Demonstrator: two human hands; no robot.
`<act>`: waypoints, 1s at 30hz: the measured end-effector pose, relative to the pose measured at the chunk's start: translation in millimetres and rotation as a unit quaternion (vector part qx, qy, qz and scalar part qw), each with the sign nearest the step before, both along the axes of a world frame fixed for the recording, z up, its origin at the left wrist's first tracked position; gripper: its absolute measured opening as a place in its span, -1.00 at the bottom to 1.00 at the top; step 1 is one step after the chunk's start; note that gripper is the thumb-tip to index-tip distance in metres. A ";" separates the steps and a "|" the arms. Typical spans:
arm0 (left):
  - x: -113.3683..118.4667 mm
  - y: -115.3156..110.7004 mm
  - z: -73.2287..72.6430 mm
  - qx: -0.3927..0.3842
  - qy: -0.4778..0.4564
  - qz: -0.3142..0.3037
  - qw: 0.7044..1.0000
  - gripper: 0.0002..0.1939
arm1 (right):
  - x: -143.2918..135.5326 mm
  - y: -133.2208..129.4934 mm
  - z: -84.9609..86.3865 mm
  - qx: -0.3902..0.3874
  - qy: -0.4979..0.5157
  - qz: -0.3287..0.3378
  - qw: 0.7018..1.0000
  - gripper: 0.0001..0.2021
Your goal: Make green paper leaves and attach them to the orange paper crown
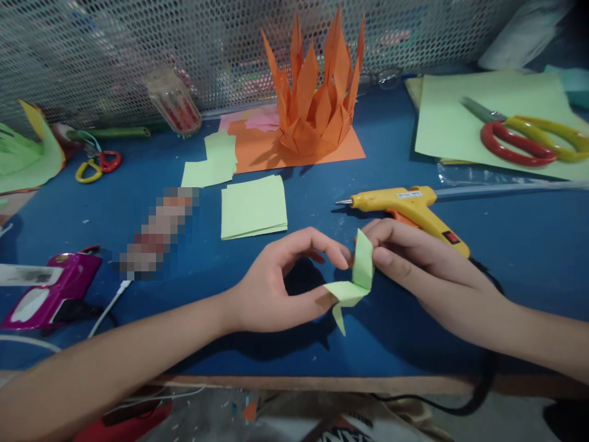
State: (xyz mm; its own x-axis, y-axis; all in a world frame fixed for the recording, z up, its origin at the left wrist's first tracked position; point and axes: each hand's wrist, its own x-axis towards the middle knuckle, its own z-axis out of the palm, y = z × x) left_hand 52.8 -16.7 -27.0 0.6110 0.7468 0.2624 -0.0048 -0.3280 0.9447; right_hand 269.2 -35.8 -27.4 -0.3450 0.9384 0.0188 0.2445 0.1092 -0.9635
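Observation:
A small folded piece of light green paper is held up between my two hands, over the front of the blue table. My right hand pinches its upright part between thumb and fingers. The thumb of my left hand meets the lower flap, while its forefinger curves close to the upright part. A narrow point of the paper hangs down below. Just behind my right hand lies a yellow glue gun, its nozzle facing left. Behind my left hand sits a stack of light green paper squares.
An orange folded-paper crown shape stands on an orange sheet at the back. Scissors lie on green sheets at right. A jar, small scissors, a purple device and a white cable are at left.

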 end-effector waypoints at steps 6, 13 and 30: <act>0.3 2.2 0.2 -0.009 -0.023 -0.016 1.000 -0.91 | -1.8 1.1 -1.1 -0.004 0.023 0.002 1.000 -0.74; 2.2 2.5 1.1 -0.050 -0.036 -0.005 0.998 -0.97 | -0.5 1.1 -3.0 0.026 0.035 0.019 0.999 -0.80; 7.5 4.8 2.7 -0.362 -0.066 -0.040 0.929 -0.71 | -0.3 1.6 -1.6 0.072 -0.002 0.063 0.995 -0.85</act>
